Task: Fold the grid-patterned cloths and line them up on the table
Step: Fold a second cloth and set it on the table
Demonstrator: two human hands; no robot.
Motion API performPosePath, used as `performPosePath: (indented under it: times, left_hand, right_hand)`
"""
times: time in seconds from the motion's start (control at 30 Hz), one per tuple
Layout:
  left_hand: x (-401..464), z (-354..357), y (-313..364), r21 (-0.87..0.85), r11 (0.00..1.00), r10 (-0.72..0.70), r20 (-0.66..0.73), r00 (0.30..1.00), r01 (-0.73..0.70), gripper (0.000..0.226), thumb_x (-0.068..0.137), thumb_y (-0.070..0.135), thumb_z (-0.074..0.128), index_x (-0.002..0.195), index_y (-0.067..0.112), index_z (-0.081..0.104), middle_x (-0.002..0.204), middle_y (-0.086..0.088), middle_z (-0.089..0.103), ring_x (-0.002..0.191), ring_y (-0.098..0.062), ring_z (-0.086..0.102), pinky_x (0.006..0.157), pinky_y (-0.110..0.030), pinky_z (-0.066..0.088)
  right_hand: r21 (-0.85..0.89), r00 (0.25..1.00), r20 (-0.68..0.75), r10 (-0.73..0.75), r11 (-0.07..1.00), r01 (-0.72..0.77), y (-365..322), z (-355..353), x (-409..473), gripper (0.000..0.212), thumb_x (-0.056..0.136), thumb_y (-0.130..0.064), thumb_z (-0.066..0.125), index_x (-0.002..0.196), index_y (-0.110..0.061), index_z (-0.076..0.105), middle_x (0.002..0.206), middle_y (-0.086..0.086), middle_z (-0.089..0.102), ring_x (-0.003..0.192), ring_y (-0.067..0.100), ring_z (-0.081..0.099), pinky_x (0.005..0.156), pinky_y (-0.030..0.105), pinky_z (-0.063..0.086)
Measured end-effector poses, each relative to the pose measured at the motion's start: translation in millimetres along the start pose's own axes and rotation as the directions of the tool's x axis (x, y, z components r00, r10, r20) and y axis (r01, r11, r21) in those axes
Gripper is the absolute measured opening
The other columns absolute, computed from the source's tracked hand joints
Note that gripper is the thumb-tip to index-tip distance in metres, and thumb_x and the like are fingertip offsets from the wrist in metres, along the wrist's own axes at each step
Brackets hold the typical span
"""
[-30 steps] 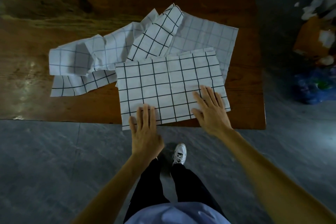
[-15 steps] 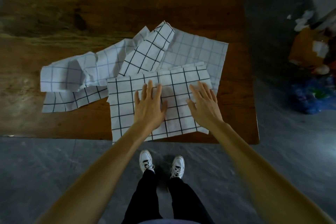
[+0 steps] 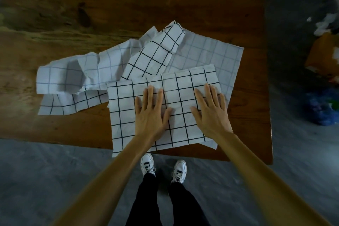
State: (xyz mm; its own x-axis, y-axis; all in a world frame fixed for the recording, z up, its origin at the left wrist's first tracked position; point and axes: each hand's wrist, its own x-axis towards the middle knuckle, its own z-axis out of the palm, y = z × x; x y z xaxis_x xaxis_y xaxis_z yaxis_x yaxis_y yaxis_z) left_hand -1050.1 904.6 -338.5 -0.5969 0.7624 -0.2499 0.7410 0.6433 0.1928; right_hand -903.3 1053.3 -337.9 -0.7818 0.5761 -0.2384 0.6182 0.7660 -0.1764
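**Smoothing the folded cloth**

Both hands, left (image 3: 149,113) and right (image 3: 211,113), have slid forward from the near hem and now press flat, each grip spread with fingers straight, on the folded white black-grid cloth (image 3: 128,115) at the brown wooden desk (image 3: 55,124) edge. Flattening looks nearly complete. Beyond, crumpled grid cloths (image 3: 88,73) await folding.

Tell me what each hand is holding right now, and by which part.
Nothing is gripped. The left hand and right hand lie flat with straight fingers on top of the folded grid cloth, pressing its middle and right side.
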Motion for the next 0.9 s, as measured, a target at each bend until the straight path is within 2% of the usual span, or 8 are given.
performPosePath:
  times: [0.17, 0.33, 0.6, 0.77, 0.83, 0.9]
  left_hand:
    - [1, 2, 1, -0.007, 1.0, -0.028, -0.006, 1.0, 0.028, 0.075, 0.09, 0.065, 0.001, 0.151, 0.022, -0.006, 0.157, -0.009, -0.019, 0.143, -0.022, -0.023, 0.115, -0.044, -0.016]
    - [2, 3, 0, -0.016, 0.999, -0.038, -0.021, 0.999, 0.038, 0.074, 0.091, 0.064, 0.004, 0.151, 0.021, -0.006, 0.157, -0.01, -0.018, 0.143, -0.023, -0.023, 0.116, -0.045, -0.014]
    - [6, 6, -2, -0.019, 0.998, -0.058, -0.038, 0.998, 0.057, 0.073, 0.094, 0.063, 0.009, 0.152, 0.021, -0.004, 0.158, -0.009, -0.016, 0.144, -0.023, -0.021, 0.116, -0.045, -0.011]
    - [6, 3, 0, -0.052, 0.997, -0.061, -0.049, 0.997, 0.059, 0.072, 0.093, 0.064, 0.006, 0.151, 0.024, -0.006, 0.158, -0.008, -0.015, 0.143, -0.021, -0.022, 0.116, -0.044, -0.011]
    - [7, 2, 0, -0.055, 0.997, -0.064, -0.044, 0.997, 0.061, 0.072, 0.093, 0.064, 0.009, 0.151, 0.024, -0.005, 0.159, -0.008, -0.011, 0.144, -0.022, -0.018, 0.117, -0.044, -0.009]
    - [11, -2, 1, -0.067, 0.995, -0.077, -0.072, 0.994, 0.073, 0.07, 0.095, 0.061, 0.016, 0.152, 0.022, 0.006, 0.159, -0.011, 0.003, 0.146, -0.026, -0.004, 0.118, -0.045, -0.002]
  right_hand:
    - [-0.023, 1.0, -0.003, -0.018, 1.0, 0.018, 0, 0, 7, 0.064, 0.098, -0.055, 0.014, 0.153, -0.024, 0.009, 0.161, 0.011, -0.002, 0.148, 0.027, -0.01, 0.117, 0.045, -0.008]
    - [-0.029, 1.0, -0.011, -0.019, 0.999, 0.018, 1, 0, 9, 0.064, 0.098, -0.055, 0.016, 0.153, -0.023, 0.013, 0.161, 0.012, 0.002, 0.148, 0.029, -0.004, 0.118, 0.048, -0.001]
    - [-0.024, 0.999, -0.021, -0.03, 0.999, 0.03, 0, -3, 15, 0.064, 0.098, -0.055, 0.017, 0.152, -0.021, 0.017, 0.161, 0.013, 0.006, 0.148, 0.03, 0.0, 0.118, 0.048, 0.001]
    - [0.058, 0.999, -0.04, -0.025, 0.998, 0.027, -10, -11, 24, 0.064, 0.097, -0.053, 0.019, 0.152, -0.021, 0.02, 0.161, 0.011, 0.007, 0.149, 0.025, -0.001, 0.119, 0.045, -0.002]
    - [0.088, 0.996, -0.037, -0.078, 0.993, 0.081, -19, -12, 34, 0.066, 0.096, -0.054, 0.015, 0.153, -0.02, 0.017, 0.161, 0.01, 0.005, 0.149, 0.024, -0.004, 0.119, 0.042, -0.005]
    - [0.108, 0.992, -0.04, -0.122, 0.986, 0.125, -26, -12, 45, 0.063, 0.098, -0.051, 0.017, 0.152, -0.019, 0.019, 0.161, 0.01, 0.006, 0.149, 0.024, -0.003, 0.12, 0.041, -0.004]
